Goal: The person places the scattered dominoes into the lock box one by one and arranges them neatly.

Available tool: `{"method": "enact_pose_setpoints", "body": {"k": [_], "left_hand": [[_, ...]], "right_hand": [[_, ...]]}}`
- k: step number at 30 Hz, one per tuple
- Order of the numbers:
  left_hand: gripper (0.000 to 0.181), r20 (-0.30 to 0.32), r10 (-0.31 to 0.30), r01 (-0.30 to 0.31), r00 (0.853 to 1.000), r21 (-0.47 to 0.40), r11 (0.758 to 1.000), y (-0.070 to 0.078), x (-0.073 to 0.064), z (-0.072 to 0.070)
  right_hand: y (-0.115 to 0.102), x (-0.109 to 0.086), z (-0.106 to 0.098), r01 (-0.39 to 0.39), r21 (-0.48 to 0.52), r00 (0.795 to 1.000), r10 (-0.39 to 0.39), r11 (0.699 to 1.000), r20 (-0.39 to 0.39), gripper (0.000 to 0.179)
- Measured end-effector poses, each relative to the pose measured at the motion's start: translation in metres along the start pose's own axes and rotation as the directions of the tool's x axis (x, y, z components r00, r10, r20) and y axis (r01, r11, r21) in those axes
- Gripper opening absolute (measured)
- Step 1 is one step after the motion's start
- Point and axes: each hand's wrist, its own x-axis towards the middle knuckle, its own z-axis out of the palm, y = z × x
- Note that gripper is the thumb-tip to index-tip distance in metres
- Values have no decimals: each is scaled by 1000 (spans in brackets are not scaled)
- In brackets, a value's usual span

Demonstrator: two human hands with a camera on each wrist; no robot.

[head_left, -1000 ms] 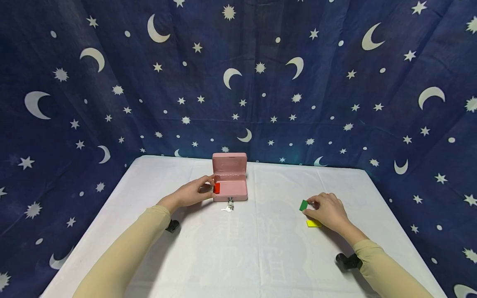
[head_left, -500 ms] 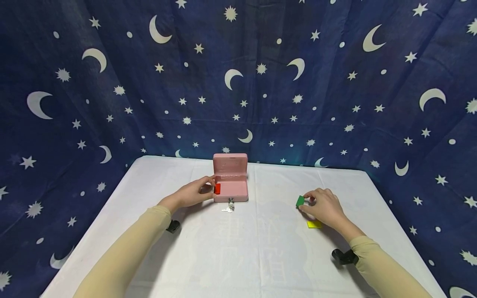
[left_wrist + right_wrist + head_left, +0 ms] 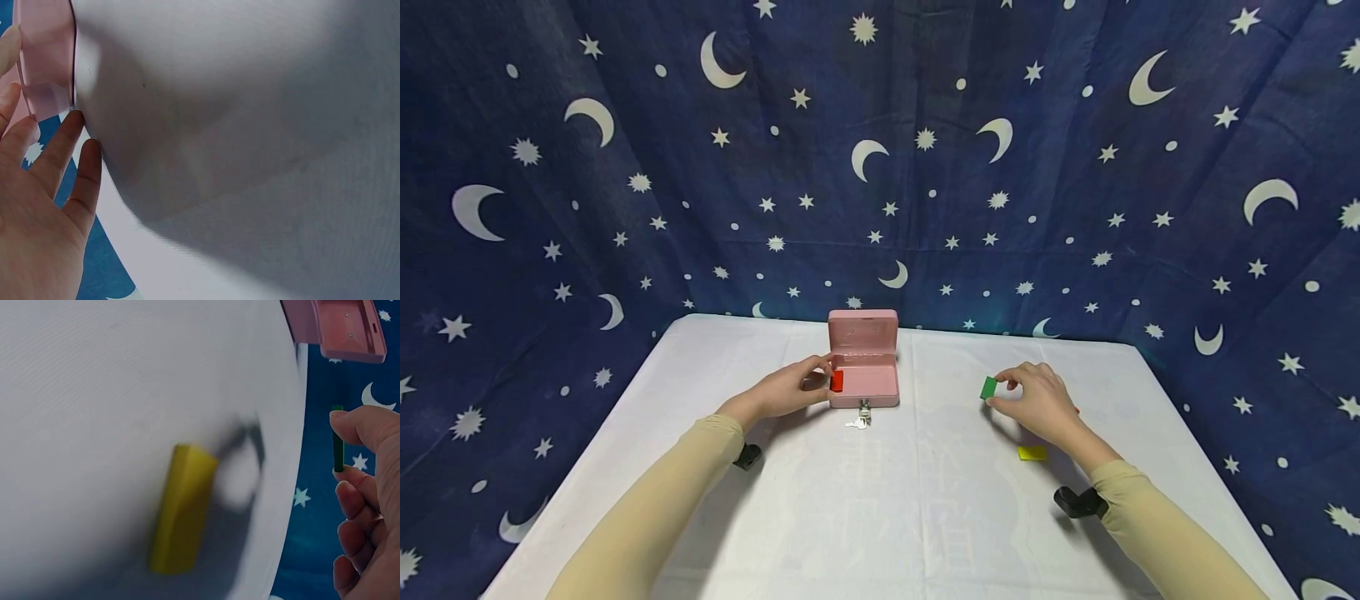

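In the head view an open pink cash box (image 3: 877,382) stands toward the back of the table, its lid raised, with a red block (image 3: 837,381) inside at its left end. My left hand (image 3: 782,389) holds the box's left side, thumb in front and index finger behind; the left wrist view shows its lower fingers nearly straight beside the pink wall (image 3: 49,62). Farther right my right hand (image 3: 1037,407) pinches a green block (image 3: 988,388) between thumb and fingertips, above the cloth. In the right wrist view the green block (image 3: 338,440) appears edge-on.
A yellow block (image 3: 1032,453) lies on the white tabletop (image 3: 925,517) below the right hand. A bit of something red (image 3: 1077,409) shows behind that hand. Keys (image 3: 858,422) hang at the box's front latch. A dark blue star-patterned curtain (image 3: 925,192) surrounds the table.
My right hand has moved left and toward the back with the green block, uncovering the yellow block and a bit of red. The left hand stays at the box.
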Motion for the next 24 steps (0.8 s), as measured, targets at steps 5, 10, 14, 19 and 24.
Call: {"method": "enact_pose_setpoints", "body": {"k": [5, 10, 14, 19, 24], "left_hand": [[41, 3, 15, -15, 1000, -5, 1000, -1, -1, 1], [37, 9, 28, -28, 1000, -18, 999, -2, -1, 2], [40, 4, 13, -13, 1000, -14, 1000, -1, -2, 1], [43, -1, 14, -14, 1000, -14, 1000, -1, 0, 1], [40, 0, 25, -25, 1000, -19, 1000, -3, 1, 2]], "right_hand": [[-12, 10, 1, 34, 2, 999, -34, 999, -11, 47], [-24, 19, 4, 60, 6, 998, -60, 998, -15, 46], [-34, 27, 7, 100, 17, 995, -99, 995, -27, 44], [-48, 37, 14, 137, 32, 990, -135, 990, -46, 43], [-62, 48, 19, 159, 31, 986, -157, 987, -52, 43]]}}
